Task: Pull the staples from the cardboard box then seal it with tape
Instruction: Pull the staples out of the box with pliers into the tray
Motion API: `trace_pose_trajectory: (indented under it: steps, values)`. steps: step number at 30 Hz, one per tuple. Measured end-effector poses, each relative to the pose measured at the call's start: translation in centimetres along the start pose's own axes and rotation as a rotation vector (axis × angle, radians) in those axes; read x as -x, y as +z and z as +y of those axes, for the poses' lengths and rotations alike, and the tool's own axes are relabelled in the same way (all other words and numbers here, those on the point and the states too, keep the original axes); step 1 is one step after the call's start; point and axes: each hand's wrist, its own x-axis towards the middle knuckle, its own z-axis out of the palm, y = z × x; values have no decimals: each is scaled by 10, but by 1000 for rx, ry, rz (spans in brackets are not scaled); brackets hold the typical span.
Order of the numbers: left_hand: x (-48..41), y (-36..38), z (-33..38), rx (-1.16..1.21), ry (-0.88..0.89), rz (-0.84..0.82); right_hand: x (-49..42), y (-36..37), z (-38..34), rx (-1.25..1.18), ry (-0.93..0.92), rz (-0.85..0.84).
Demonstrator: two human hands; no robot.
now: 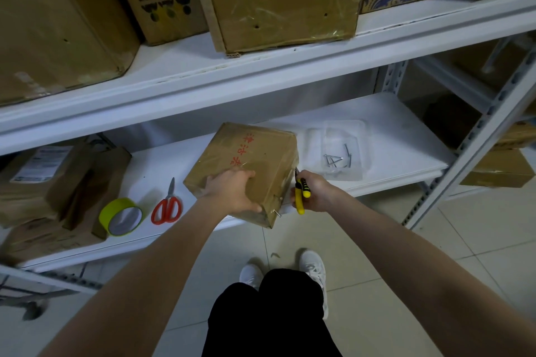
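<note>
Cardboard box (262,151) under left hand (232,193) — right hand (317,195) grips pliers (302,191).

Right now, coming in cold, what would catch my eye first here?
The cardboard box on the lower shelf, left hand pressing its top while the right hand grips yellow pliers at its right side. A staple juts from its near corner; right of the box, a clear tray holds loose metal pins.
</note>
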Motion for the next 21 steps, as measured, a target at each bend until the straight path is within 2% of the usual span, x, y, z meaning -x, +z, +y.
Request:
trace_pose_trajectory:
  steps: [9,15,21]
  values:
    - [3,-3,4,-60,6,-42,12,-11,-4,107,37,73]
    - [-2,0,1,-44,0,-48,19,-27,6,80,47,152]
    - [-6,2,-2,27,24,-15,44,-56,26,292,15,113]
